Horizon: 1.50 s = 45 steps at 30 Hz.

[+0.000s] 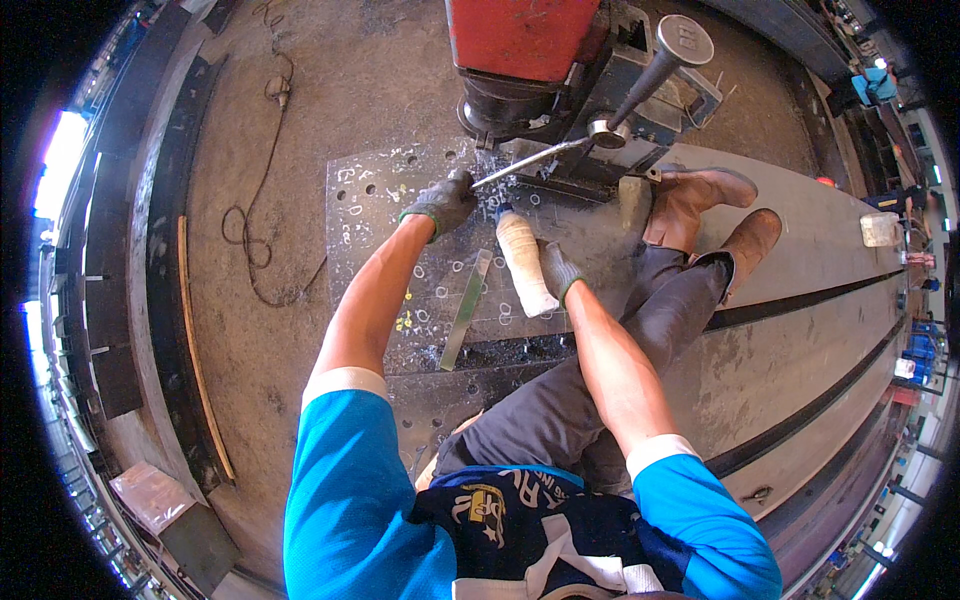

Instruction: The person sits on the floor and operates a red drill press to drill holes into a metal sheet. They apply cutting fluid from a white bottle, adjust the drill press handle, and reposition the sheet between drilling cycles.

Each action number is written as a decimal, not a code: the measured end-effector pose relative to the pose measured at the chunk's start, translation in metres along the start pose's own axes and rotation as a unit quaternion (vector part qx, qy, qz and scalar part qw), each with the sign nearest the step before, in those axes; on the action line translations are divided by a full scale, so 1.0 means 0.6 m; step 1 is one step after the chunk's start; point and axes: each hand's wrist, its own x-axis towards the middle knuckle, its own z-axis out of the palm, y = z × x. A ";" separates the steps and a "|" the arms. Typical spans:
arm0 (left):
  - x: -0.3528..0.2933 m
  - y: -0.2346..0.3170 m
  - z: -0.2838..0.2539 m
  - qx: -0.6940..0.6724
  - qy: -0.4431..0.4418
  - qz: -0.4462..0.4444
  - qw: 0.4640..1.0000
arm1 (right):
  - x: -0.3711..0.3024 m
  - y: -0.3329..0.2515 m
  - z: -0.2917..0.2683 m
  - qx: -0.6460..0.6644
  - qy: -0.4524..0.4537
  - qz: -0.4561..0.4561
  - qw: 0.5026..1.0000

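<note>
Left hand [445, 203]: gloved in dark fabric with a green cuff, fingers clenched around the end of a thin metal feed handle [530, 160]. The handle runs up and right to a hub on the drilling machine [560, 70], a red-bodied unit with a grey base standing on the plate.

Right hand [557, 270]: gloved alike, wrapped around the lower part of a white plastic bottle [522, 262]. The bottle stands tilted, blue tip pointing up toward the drill's base, its bottom end just above the plate near the hand.

Steel plate [380, 200]: flat, grey, marked with rows of drilled holes and chalked circles, strewn with shiny swarf near the machine.

Flat metal bar [465, 310]: lies on the plate between the two forearms, apart from both hands.

Brown boots [715, 210]: crossed, resting beside the machine's base.

Black cable [262, 200]: loops across the floor left of the plate.
</note>
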 end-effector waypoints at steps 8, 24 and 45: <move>0.008 -0.008 0.014 -0.006 0.039 0.005 0.999 | 0.029 0.023 0.025 -0.003 0.037 -0.137 0.990; -0.009 0.012 -0.006 -0.003 -0.008 -0.003 1.000 | 0.052 0.111 -0.016 -0.013 -0.024 -0.002 1.000; -0.010 0.023 -0.009 0.005 -0.014 -0.012 1.000 | 0.044 0.087 -0.005 -0.019 -0.059 -0.038 0.997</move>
